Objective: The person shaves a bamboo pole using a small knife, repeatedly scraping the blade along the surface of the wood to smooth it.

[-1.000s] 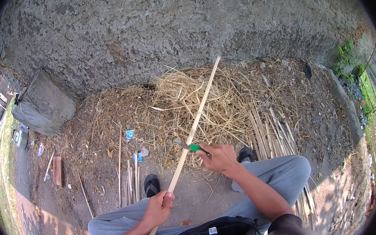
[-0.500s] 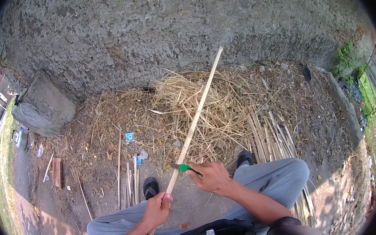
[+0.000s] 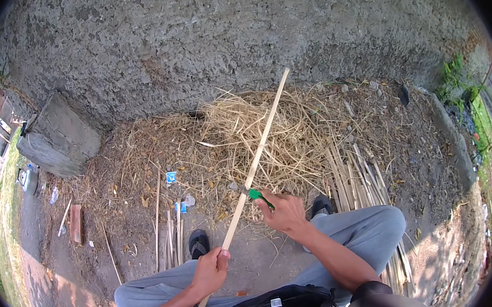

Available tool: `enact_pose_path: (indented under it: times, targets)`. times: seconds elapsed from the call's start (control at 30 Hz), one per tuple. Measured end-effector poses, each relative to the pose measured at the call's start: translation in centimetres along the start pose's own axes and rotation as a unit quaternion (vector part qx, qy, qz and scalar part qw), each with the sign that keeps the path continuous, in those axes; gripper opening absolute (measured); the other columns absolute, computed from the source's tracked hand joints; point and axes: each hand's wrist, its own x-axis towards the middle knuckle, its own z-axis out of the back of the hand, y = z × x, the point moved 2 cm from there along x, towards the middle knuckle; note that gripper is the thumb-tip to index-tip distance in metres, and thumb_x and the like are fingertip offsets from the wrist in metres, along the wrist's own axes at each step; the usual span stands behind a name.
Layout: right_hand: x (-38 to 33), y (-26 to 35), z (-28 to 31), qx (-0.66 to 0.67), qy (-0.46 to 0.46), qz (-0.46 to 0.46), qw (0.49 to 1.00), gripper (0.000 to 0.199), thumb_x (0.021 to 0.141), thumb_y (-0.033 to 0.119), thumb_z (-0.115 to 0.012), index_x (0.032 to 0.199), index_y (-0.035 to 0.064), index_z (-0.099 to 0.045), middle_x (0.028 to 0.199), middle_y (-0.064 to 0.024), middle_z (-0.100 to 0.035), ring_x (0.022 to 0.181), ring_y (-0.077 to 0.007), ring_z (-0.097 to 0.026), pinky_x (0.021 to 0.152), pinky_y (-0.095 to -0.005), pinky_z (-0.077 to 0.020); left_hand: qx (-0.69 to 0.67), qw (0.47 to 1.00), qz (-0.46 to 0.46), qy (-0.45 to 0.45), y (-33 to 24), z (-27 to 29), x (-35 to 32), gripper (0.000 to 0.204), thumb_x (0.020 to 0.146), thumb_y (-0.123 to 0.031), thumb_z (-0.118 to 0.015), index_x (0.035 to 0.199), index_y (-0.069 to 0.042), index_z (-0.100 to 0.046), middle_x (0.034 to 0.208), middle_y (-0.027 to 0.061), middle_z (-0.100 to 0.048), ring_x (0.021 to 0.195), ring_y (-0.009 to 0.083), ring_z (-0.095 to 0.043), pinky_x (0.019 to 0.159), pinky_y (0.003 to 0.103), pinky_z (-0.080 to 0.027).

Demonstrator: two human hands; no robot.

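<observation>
A long, pale bamboo strip [image 3: 267,129] slants up and away from my lap, its far end in front of the wall. My left hand [image 3: 210,272] is closed around its lower part, above my left leg. Farther up the strip, my right hand [image 3: 284,214] grips a green-handled knife [image 3: 256,195]. The short dark blade lies across the strip, touching it; most of the handle is hidden by my fingers. Beneath and beyond the strip spreads a heap of curly shavings [image 3: 231,120].
Cut strips [image 3: 346,183] lie beside my right leg, and a few more strips [image 3: 171,237] by my left foot. A rough wall [image 3: 209,39] rises ahead, with a concrete block [image 3: 63,134] at left. A brick [image 3: 76,224] and blue packets [image 3: 171,177] lie leftward. A black bag [image 3: 282,303] rests at my lap.
My right hand and the knife have slid farther up the strip, away from me. The strip's far end has dipped slightly, and my left hand has shifted a little to the right.
</observation>
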Motion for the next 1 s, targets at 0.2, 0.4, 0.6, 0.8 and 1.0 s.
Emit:
enact_pose_path:
  times: [0.2,0.4,0.6,0.8,1.0]
  targets:
    - [2.1,-2.9,1.8,-0.035,0.093,-0.07,0.993,0.03,0.091,0.038,-0.066,0.109,0.0147,-0.073,0.062,-0.0119,-0.066,0.047,-0.0309,-0.062,0.043,-0.0421,-0.0484,-0.01,1.0,0.004,0.025,-0.8,0.1,-1.5,0.029,0.106,-0.022,-0.046,0.092,0.0,-0.059,0.062,0.0066,-0.057,0.057,0.0117,-0.055,0.055,0.03,-0.046]
    - [-0.3,0.7,1.2,0.05,0.042,0.025,0.998,0.03,0.093,0.037,-0.063,0.109,0.0142,-0.073,0.059,-0.0147,-0.065,0.051,-0.0339,-0.065,0.048,-0.0448,-0.0517,-0.008,1.0,0.022,0.007,-0.2,0.2,-1.3,0.028,0.103,-0.022,-0.05,0.092,0.001,-0.059,0.063,0.014,-0.059,0.056,0.0255,-0.063,0.054,0.038,-0.046]
    - [-1.8,1.4,-0.4,0.074,0.067,0.042,0.994,0.03,0.092,0.039,-0.064,0.107,0.0136,-0.073,0.06,-0.0139,-0.065,0.053,-0.0348,-0.065,0.049,-0.0453,-0.0507,0.015,1.0,0.019,0.0,0.5,-0.1,-0.8,0.028,0.105,-0.022,-0.048,0.091,0.0,-0.059,0.063,0.007,-0.058,0.057,0.0128,-0.058,0.056,0.031,-0.047]
    - [0.0,0.4,0.4,0.028,0.045,-0.029,0.998,0.031,0.09,0.039,-0.067,0.111,0.0163,-0.073,0.066,-0.0125,-0.068,0.054,-0.0343,-0.065,0.051,-0.0446,-0.0518,0.009,1.0,0.019,-0.006,0.1,0.2,-0.7,0.03,0.105,-0.022,-0.047,0.089,0.001,-0.058,0.063,0.0077,-0.058,0.058,0.013,-0.058,0.056,0.032,-0.048]
    - [1.1,-1.6,0.9,0.016,0.122,-0.085,0.989,0.034,0.091,0.04,-0.065,0.115,0.0168,-0.072,0.062,-0.012,-0.067,0.053,-0.0337,-0.065,0.051,-0.0469,-0.0509,-0.006,1.0,-0.007,-0.019,-0.1,0.2,-0.5,0.024,0.103,-0.018,-0.05,0.092,0.001,-0.06,0.063,0.0121,-0.061,0.054,0.0195,-0.061,0.054,0.035,-0.046]
